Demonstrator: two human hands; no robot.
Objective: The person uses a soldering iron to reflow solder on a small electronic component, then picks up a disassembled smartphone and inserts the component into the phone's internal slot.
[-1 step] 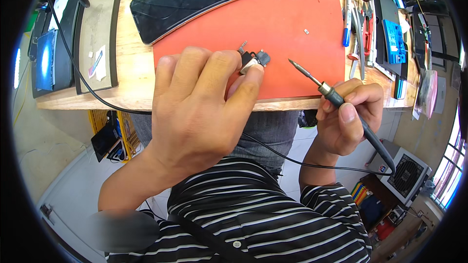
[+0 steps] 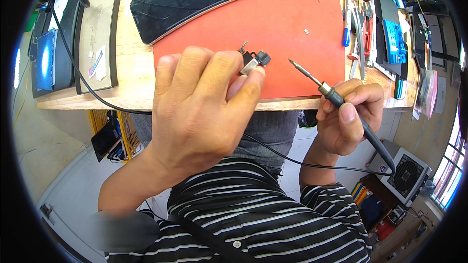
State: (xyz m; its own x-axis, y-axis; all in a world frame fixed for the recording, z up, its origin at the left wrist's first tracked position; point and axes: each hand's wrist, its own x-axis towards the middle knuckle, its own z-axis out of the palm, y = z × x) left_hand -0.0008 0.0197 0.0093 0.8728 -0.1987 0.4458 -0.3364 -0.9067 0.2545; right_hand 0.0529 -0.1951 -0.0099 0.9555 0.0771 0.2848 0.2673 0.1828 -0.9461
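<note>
I see the small black-and-silver part (image 2: 251, 65) shifted slightly vs. the prev. frame; R hand (image 2: 340, 130) unchanged. L hand (image 2: 195, 99), back up, pinches it btwn thumb and curled fingers over the orange mat (image 2: 287, 24). R fingers close round a soldering iron (image 2: 335, 98) (tip up-left, apart from the part).

Small part (image 2: 260, 59): black and silver, pinched in fingertips, upper centre of frame. Soldering iron (image 2: 334, 98): dark handle, bare metal tip angled up-left, right of centre, apart from part.
</note>
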